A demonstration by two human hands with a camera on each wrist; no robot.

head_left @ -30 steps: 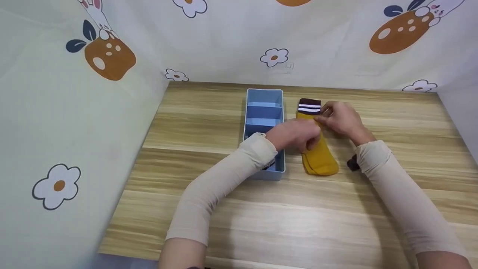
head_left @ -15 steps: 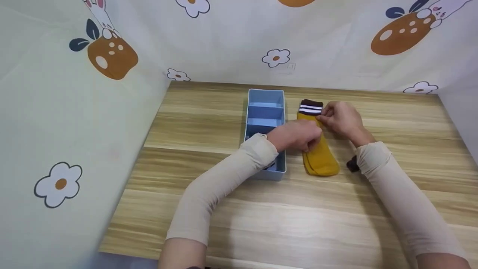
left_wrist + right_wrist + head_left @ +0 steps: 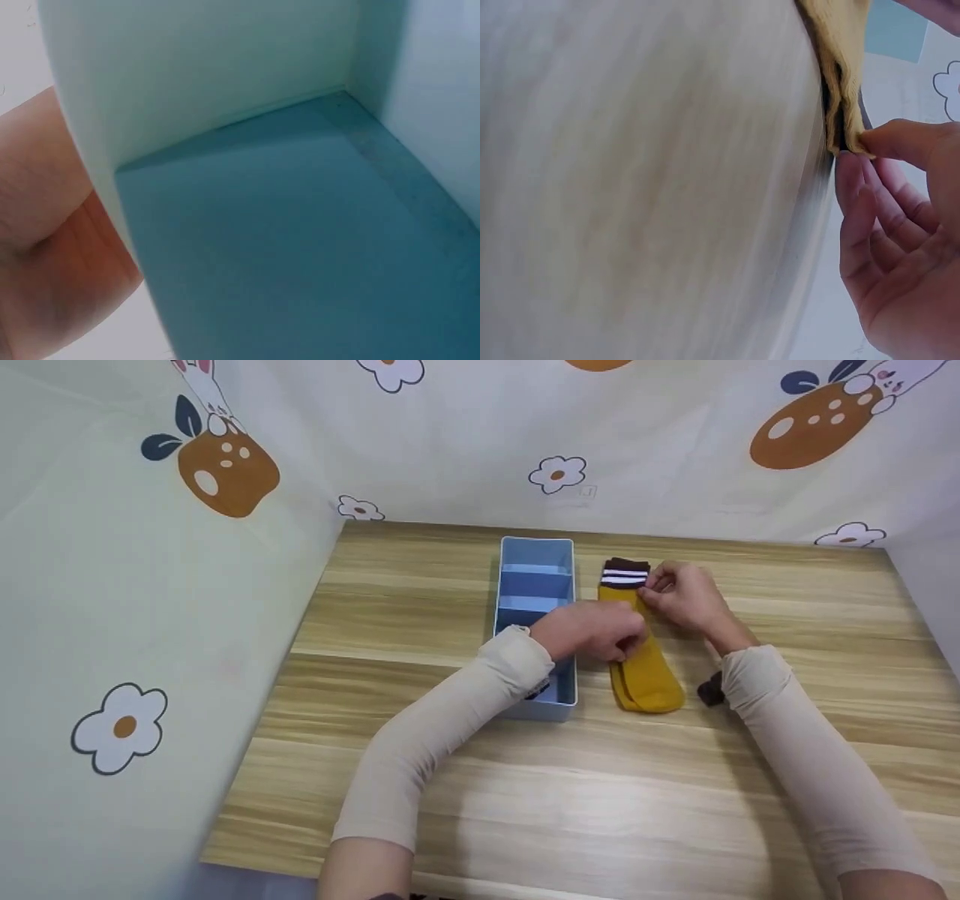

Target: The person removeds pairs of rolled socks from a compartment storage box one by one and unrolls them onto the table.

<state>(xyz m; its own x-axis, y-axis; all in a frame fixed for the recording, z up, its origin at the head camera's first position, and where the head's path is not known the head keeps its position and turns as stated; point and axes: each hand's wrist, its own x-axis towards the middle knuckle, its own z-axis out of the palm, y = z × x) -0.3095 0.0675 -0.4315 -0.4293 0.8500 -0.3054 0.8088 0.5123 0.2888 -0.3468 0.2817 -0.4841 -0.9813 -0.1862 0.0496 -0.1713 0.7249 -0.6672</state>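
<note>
A pair of mustard-yellow socks (image 3: 649, 679) lies stacked on the table, cuffs toward the wall. Their dark cuffs (image 3: 626, 574) carry white stripes. My right hand (image 3: 686, 596) pinches the socks' right edge just below the cuffs. In the right wrist view, thumb and fingers hold the yellow knit fabric (image 3: 844, 67) at its edge. Across the middle of the socks, my left hand (image 3: 596, 630) grips with curled fingers, its fingertips mostly hidden. The left wrist view shows only part of that hand (image 3: 67, 277) behind a box wall.
Just left of the socks stands a long blue divided box (image 3: 536, 711), partly under my left forearm. A black-and-white item (image 3: 538, 690) shows inside its near end. A dark brown item (image 3: 711, 690) lies beside my right forearm. Patterned cloth walls (image 3: 450, 450) border the wooden table (image 3: 390, 600).
The right hand's fingers have closed in on the socks' edge near the cuffs. The cuff end has shifted slightly; the left hand stays nearly in place. The head view drifts a little.
</note>
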